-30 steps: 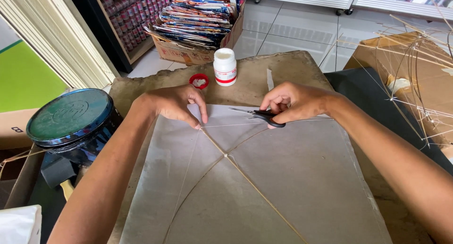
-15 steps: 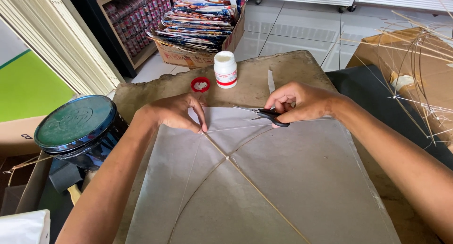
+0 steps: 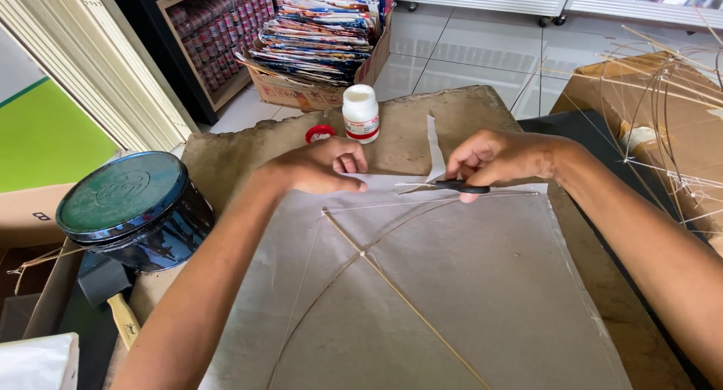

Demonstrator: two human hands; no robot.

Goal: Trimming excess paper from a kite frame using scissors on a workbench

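pressing down on the grey paper sheet at its top edge, the left hand is lying with fingers curled, grasping nothing. the right hand is closing its grip on black scissors at that same edge. the sheet is lying flat on the counter, below a white bottle.

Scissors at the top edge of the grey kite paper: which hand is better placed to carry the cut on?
Right, most likely. The right hand holds the scissors, blades pointing left along the paper edge. The left hand lies flat on the paper near the blade tips, pinning it.
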